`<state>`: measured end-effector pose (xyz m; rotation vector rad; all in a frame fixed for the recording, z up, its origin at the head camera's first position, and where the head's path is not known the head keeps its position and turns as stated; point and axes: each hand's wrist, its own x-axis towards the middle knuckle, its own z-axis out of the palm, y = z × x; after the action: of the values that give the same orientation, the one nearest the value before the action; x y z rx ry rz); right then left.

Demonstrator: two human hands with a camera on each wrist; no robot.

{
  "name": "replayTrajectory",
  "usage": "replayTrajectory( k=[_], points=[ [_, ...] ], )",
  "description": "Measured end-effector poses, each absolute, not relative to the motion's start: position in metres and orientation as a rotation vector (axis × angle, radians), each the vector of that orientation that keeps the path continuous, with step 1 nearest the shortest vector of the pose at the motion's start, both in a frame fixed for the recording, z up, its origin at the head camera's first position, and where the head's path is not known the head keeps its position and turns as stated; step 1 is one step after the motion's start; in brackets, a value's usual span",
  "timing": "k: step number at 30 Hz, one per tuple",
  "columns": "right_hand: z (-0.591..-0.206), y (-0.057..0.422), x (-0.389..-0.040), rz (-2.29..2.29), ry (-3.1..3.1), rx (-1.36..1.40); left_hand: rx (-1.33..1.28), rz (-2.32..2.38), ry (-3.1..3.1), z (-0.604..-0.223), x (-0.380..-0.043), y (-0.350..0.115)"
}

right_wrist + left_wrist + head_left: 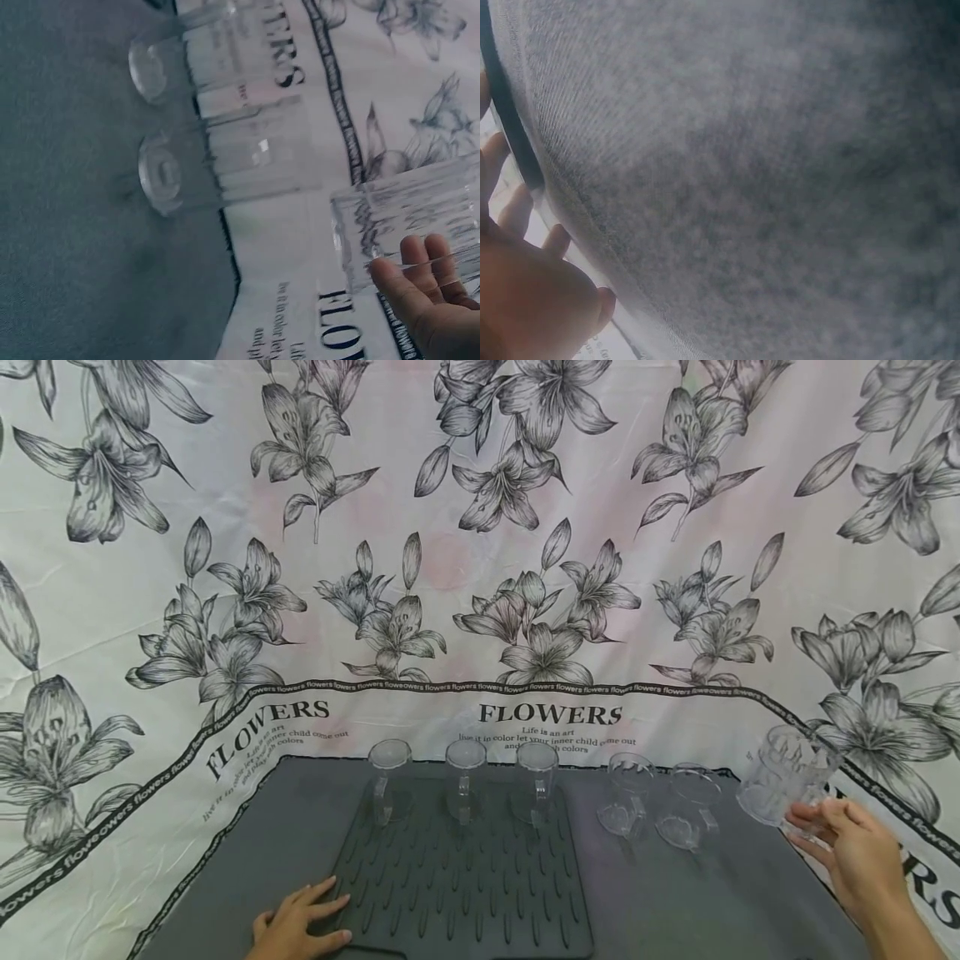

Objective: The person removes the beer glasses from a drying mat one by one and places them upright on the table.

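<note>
My right hand grips a clear mug with a patterned wall, raised and tilted at the far right. In the right wrist view, its fingers curl at the side of that mug. My left hand rests with spread fingers at the left edge of a dark ridged drying mat. Three clear mugs, a left one, a middle one and a right one, stand upside down along the mat's back edge. The left wrist view shows the left hand beside a blurred grey surface.
Two more clear mugs, one nearer the mat and one farther right, stand upright on the grey table. Behind the table and along its sides hangs a white flower-printed cloth.
</note>
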<state>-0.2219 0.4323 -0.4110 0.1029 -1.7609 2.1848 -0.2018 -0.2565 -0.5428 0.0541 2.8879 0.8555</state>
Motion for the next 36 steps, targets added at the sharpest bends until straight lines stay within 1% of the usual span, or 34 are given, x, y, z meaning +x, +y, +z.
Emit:
replayTrajectory(
  k=[4, 7, 12, 16, 23, 31, 36],
  points=[
    [-0.424, 0.444, -0.230, 2.264, -1.755, 0.086, 0.034, 0.865, 2.876, -0.543, -0.201, -0.256],
    [-0.437, 0.448, -0.237, 2.250, -1.775, 0.021, 0.027, 0.855, 2.877, -0.543, -0.200, -0.255],
    [-0.463, 0.449, -0.246, 2.247, -1.712, 0.000, 0.033, 0.838, 2.864, -0.543, -0.201, -0.255],
    [-0.476, 0.450, -0.253, 2.249, -1.703, -0.020, 0.028, 0.825, 2.858, -0.543, -0.202, -0.255],
    [-0.487, 0.450, -0.260, 2.290, -1.739, -0.179, 0.013, 0.842, 2.849, -0.542, -0.204, -0.254],
    [-0.495, 0.452, -0.264, 2.310, -1.800, -0.241, 0.012, 0.866, 2.841, -0.540, -0.202, -0.252],
    [-0.499, 0.454, -0.267, 2.306, -1.862, -0.366, 0.011, 0.914, 2.818, -0.537, -0.200, -0.251]
  ],
)
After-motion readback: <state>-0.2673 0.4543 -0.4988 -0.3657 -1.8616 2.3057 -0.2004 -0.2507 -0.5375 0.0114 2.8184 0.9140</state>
